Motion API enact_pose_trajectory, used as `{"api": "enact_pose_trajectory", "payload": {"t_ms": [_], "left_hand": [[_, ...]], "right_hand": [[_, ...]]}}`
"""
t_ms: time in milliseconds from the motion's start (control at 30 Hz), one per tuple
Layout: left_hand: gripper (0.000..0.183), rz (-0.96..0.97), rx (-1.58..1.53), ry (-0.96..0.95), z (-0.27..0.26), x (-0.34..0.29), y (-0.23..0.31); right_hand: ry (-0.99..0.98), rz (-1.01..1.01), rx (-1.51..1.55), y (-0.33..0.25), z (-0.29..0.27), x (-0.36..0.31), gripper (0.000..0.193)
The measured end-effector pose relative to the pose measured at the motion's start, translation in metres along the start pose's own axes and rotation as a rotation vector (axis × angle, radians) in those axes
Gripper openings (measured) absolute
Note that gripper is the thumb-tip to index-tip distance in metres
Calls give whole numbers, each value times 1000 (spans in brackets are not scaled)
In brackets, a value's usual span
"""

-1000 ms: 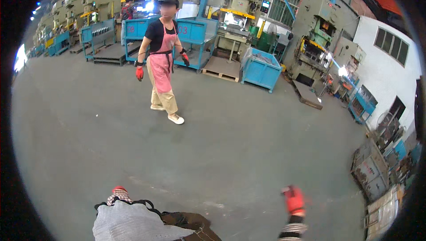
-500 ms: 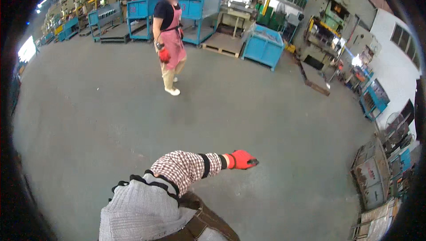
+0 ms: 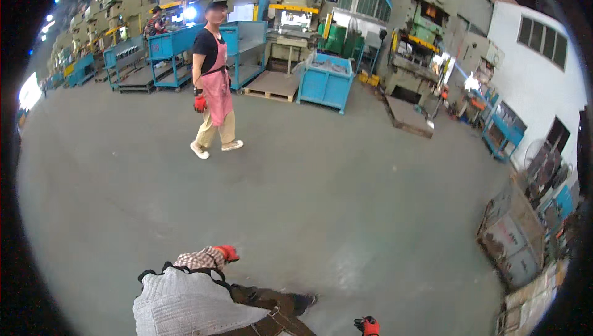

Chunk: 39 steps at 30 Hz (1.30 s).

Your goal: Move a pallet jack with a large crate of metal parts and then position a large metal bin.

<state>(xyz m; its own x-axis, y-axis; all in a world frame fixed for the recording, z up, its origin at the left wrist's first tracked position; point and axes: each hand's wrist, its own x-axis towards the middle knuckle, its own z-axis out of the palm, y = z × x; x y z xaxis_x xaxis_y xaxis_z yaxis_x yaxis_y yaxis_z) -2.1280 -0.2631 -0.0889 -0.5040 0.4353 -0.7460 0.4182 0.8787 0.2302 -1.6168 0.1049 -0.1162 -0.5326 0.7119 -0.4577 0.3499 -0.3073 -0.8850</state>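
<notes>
My left hand [image 3: 228,253], in a red glove below a checked sleeve [image 3: 201,259], hangs in front of my body with its fingers curled in. Nothing shows in it, and it touches nothing. At the lower edge my right hand [image 3: 369,326] also wears a red glove, dark at the fingertips. Its fingers are bent together, no object can be seen in them, and the picture's edge cuts off the rest. Between the hands are my brown trousers [image 3: 272,302] and a dark shoe [image 3: 304,303] on the grey floor [image 3: 296,200].
Ahead to the left, a person [image 3: 215,82] in a pink apron and red gloves is mid-stride. Behind are a blue bin [image 3: 325,85], a wooden pallet [image 3: 272,85], blue carts [image 3: 170,45] and press machines [image 3: 420,33]. A worn metal crate [image 3: 513,237] stands at right.
My left hand has swung back toward my body, and my right hand has come into view at the lower edge. The view has shifted; the person in the apron has taken a step.
</notes>
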Motion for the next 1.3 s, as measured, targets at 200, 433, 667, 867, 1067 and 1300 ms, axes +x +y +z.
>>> {"api": "enact_pose_trajectory", "payload": {"t_ms": [200, 433, 667, 867, 1067, 1300], "left_hand": [[30, 42, 311, -116, 65, 101, 60], [41, 561, 213, -86, -54, 155, 344], [41, 441, 83, -250, -53, 173, 570], [43, 584, 434, -137, -43, 216, 626], [34, 273, -141, -321, -56, 238, 659], [33, 38, -199, -341, -60, 314, 720]], "right_hand": [[-175, 126, -308, 53, -69, 58, 21], [175, 164, -237, 112, -120, -34, 30], [276, 928, -476, 186, -178, -140, 31], [190, 696, -657, 189, -199, -60, 34], [645, 188, -247, -135, -365, 226, 45], [414, 59, -304, -234, -443, 362, 47]]}}
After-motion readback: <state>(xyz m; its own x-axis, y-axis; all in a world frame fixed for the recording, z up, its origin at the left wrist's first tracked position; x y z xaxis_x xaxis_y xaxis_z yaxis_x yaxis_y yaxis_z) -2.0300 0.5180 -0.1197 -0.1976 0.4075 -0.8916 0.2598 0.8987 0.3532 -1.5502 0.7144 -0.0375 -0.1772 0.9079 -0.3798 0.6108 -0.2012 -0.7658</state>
